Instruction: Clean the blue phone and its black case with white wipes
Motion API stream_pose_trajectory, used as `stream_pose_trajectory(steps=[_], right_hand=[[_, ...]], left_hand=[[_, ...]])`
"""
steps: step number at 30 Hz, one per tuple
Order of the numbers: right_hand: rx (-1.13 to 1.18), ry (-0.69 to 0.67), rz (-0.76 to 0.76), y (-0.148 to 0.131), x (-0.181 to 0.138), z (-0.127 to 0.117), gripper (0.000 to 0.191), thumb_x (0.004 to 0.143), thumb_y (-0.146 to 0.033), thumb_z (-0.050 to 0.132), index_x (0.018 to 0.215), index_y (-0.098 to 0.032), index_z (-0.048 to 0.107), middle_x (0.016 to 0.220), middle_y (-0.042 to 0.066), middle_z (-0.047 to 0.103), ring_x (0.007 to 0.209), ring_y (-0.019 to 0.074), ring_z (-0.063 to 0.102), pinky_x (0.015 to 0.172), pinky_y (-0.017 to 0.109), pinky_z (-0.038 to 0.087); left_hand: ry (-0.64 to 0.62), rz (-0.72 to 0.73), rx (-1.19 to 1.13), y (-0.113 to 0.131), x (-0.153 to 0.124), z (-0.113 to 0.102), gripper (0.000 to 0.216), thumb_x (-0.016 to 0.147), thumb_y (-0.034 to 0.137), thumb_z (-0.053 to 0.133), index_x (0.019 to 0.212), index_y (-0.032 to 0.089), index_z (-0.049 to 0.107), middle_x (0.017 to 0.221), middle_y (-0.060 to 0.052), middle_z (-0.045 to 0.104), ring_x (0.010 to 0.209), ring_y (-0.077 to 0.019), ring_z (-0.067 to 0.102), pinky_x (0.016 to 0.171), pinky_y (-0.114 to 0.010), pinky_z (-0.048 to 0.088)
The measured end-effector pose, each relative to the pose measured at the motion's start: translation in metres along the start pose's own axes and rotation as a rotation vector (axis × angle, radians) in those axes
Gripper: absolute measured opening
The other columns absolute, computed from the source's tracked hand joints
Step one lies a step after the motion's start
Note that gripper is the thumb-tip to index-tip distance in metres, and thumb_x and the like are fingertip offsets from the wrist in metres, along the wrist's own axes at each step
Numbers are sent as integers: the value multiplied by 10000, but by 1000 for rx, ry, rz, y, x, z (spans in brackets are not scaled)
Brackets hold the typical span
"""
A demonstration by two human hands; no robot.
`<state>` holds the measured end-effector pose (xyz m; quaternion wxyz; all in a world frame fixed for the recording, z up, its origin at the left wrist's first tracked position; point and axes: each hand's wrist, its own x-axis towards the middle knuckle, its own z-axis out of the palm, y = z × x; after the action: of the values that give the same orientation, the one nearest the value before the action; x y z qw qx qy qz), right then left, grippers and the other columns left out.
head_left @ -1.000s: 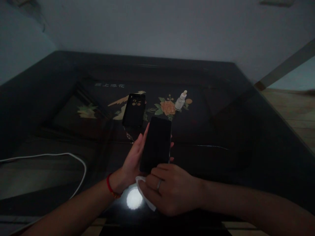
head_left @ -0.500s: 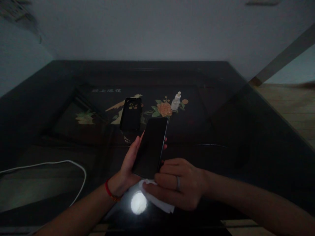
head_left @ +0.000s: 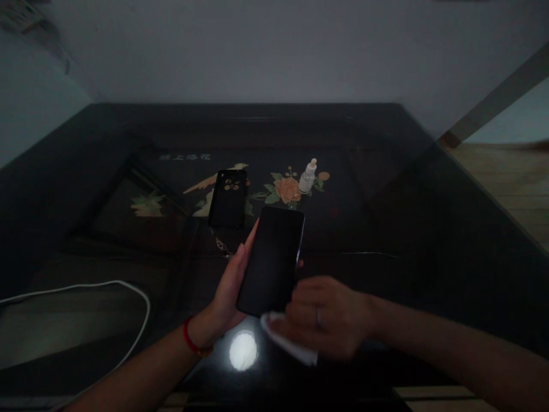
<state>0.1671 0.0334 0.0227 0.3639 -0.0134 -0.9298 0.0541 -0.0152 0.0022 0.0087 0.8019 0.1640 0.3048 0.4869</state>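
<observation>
A black smartphone [head_left: 274,257] lies tilted in my left hand [head_left: 228,289], its dark screen facing up. My thumb runs along the phone's left edge, and a fingertip shows past the right edge. At the phone's lower right corner is my right hand [head_left: 328,317], slightly blurred and wearing a ring. It is closed on a white cloth [head_left: 294,348], which bunches against the phone's bottom edge and hangs down toward the right. Beyond the phone, a black phone case [head_left: 229,200] with camera cut-outs lies on the table, a patterned strap [head_left: 222,246] at its lower end.
A small white dropper bottle [head_left: 307,177] stands upright on the dark glossy table [head_left: 386,212], beside a printed flower. A white cable [head_left: 86,285] curves across the left side. A bright round reflection shows near the front. The table's far edge meets a wall [head_left: 257,51].
My left hand and the phone have shifted slightly to the right. My right hand has also moved right with the cloth, still at the phone's bottom end.
</observation>
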Motion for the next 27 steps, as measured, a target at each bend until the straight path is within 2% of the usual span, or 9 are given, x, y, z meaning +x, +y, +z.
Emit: stream_pose_trajectory(steps=[3, 5, 10, 12, 16, 18, 20, 24, 27], right_hand=[[-177, 116, 363, 34, -9, -13, 210, 938, -131, 460, 1012, -79, 651, 734, 37, 628, 651, 110, 571, 572, 224, 443], [-232, 194, 486, 46, -12, -16, 166, 917, -149, 511, 988, -101, 653, 765, 46, 632, 682, 119, 586, 596, 230, 454], [-32, -35, 25, 7, -3, 5, 237, 948, -122, 427, 947, -69, 658, 604, -14, 557, 531, 96, 499, 495, 239, 379], [-52, -76, -51, 6, -2, 8, 224, 936, -112, 447, 914, -82, 668, 600, -19, 557, 526, 91, 493, 482, 238, 366], [-189, 91, 342, 46, -11, -3, 209, 938, -131, 454, 1004, -117, 651, 697, 13, 607, 631, 109, 551, 554, 227, 417], [-198, 131, 426, 52, -11, -4, 204, 935, -133, 463, 989, -137, 659, 714, 13, 610, 648, 110, 559, 556, 225, 412], [-130, 85, 320, 38, -7, 3, 199, 941, -153, 468, 948, -101, 660, 651, -3, 577, 582, 95, 522, 519, 217, 392], [-19, -12, -122, 14, -2, 16, 179, 916, -118, 486, 911, -79, 661, 579, -34, 520, 518, 91, 474, 469, 235, 339], [-166, 23, 154, 41, -9, 8, 205, 943, -133, 458, 997, -61, 642, 652, 14, 590, 582, 104, 518, 534, 229, 395]], left_hand=[[-39, -37, 28, 2, -1, 0, 732, 859, 513, 526, 1471, 451, 129, 1394, -77, 517, 1043, -324, 642, 795, -484, 543], [-62, -73, 47, 1, -1, -1, 765, 850, 527, 534, 1458, 495, 71, 1406, -77, 502, 1024, -342, 649, 774, -513, 541], [33, 32, 13, -2, 3, -1, 637, 890, 475, 497, 1464, 421, 225, 1491, 0, 408, 1236, -264, 520, 1027, -423, 422], [44, 31, 4, -2, 4, -2, 612, 893, 474, 492, 1457, 410, 264, 1488, 3, 413, 1246, -261, 510, 1049, -418, 400], [-35, -48, 19, -1, 2, -4, 677, 873, 515, 505, 1461, 462, 174, 1435, -48, 476, 1132, -295, 595, 940, -502, 473], [-56, -76, 36, -1, 1, -3, 695, 869, 532, 501, 1459, 480, 137, 1413, -61, 499, 1101, -307, 612, 897, -524, 491], [-28, -27, 32, -2, 1, -1, 633, 892, 516, 466, 1464, 438, 205, 1445, -46, 464, 1174, -291, 566, 961, -484, 461], [18, 36, 10, -4, 3, 1, 538, 925, 492, 408, 1444, 380, 324, 1498, 3, 394, 1294, -257, 454, 1064, -408, 379], [-16, -6, 44, -3, 3, 0, 619, 898, 530, 443, 1467, 411, 232, 1480, -35, 415, 1216, -296, 525, 1008, -482, 420]])
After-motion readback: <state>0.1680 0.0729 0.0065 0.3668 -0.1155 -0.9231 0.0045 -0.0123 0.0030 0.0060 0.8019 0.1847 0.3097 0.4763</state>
